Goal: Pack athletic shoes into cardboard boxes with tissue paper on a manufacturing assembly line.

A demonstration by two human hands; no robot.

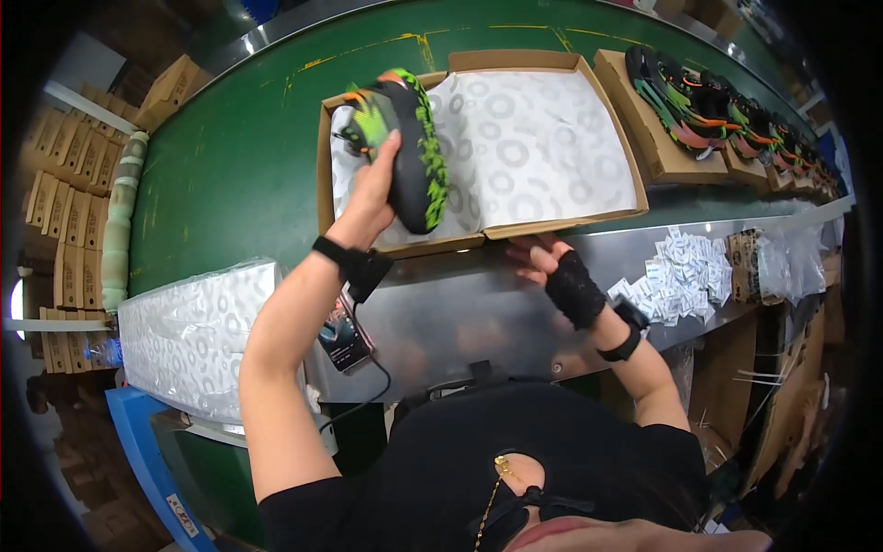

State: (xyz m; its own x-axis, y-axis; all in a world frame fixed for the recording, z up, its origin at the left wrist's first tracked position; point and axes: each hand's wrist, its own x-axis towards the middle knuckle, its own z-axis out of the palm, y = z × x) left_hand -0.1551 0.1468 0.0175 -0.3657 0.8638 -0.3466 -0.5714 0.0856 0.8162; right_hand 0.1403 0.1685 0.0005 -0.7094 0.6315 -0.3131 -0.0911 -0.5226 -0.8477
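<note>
My left hand grips a black, green and orange sports shoe, its sole edge turned to the right. The shoe is tilted over the left half of an open cardboard shoebox. Patterned white tissue paper lines the box and lies spread across its right half. My right hand, in a black fingerless glove, is at the near edge of the box with its fingers apart. Whether the fingertips touch the cardboard I cannot tell. Black bands circle both wrists.
Several open boxes of similar shoes line up at the right. A pile of small white packets lies on the metal ledge. Left stand a stack of tissue paper and a phone with a cable. The green belt runs behind.
</note>
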